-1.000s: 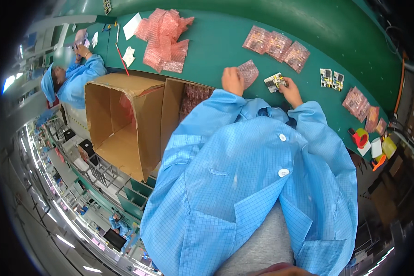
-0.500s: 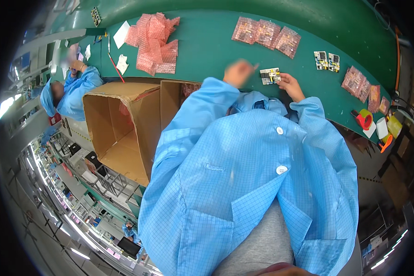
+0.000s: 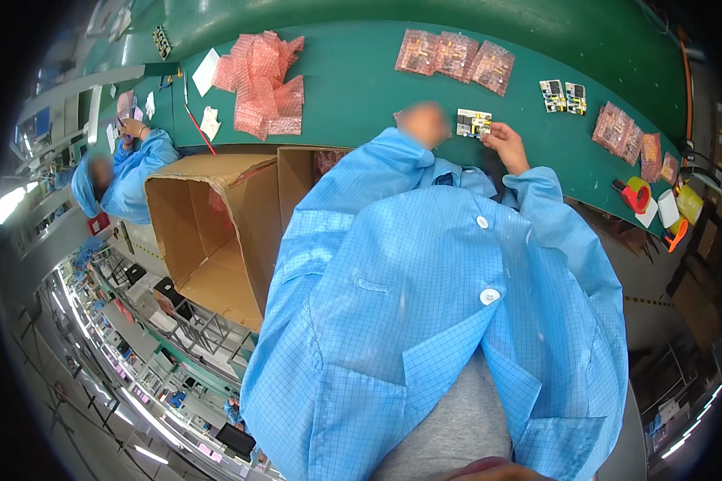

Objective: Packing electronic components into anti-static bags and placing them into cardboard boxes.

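Note:
Between the fingertips of my right hand (image 3: 507,147) is the right edge of a small circuit board (image 3: 470,123), white with black and yellow parts, level over the green tabletop. My left hand (image 3: 423,124) is just left of that board, apart from it, and its fingers are too blurred to make out. Two more circuit boards (image 3: 564,97) lie side by side to the right. Beyond my hands is a row of three pink bubble-wrap packets (image 3: 456,56) with boards showing through the wrap.
Loose pink bubble wrap (image 3: 263,88) is heaped at the left. More wrapped packets (image 3: 618,133) lie at the right, near a red tape dispenser (image 3: 635,195) and tape rolls (image 3: 686,204). Open cardboard boxes (image 3: 253,200) stand against the near edge. A co-worker (image 3: 124,172) sits far left.
My left hand has moved right, closer to the board. The board in my right hand has turned slightly and shifted a little away from me.

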A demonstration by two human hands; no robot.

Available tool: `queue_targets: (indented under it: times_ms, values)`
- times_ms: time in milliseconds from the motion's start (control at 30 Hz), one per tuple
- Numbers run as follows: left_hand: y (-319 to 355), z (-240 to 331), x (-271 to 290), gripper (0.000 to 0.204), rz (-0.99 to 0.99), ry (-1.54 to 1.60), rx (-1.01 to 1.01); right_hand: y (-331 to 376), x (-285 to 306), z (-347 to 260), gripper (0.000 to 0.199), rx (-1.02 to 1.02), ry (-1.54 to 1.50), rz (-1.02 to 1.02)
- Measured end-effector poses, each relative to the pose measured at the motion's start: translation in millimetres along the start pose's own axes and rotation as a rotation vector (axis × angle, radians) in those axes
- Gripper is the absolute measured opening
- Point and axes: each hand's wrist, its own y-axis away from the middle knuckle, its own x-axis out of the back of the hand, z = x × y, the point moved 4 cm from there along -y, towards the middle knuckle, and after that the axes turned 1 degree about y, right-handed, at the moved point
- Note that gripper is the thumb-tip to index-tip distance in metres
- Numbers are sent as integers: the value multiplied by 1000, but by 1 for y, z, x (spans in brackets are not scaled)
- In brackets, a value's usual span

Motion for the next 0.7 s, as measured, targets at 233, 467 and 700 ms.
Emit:
queue_targets:
  times_ms: [233, 467, 700]
  values:
    - [4, 1, -4, 8, 91, 65, -44, -9, -19, -28, 34, 110, 20, 40]
    - [7, -4, 4, 11, 178, 193, -42, -6, -28, -27, 32, 131, 96, 14]
    - [13, -6, 4, 13, 236, 385, 40, -7, -29, -29, 27, -38, 149, -17]
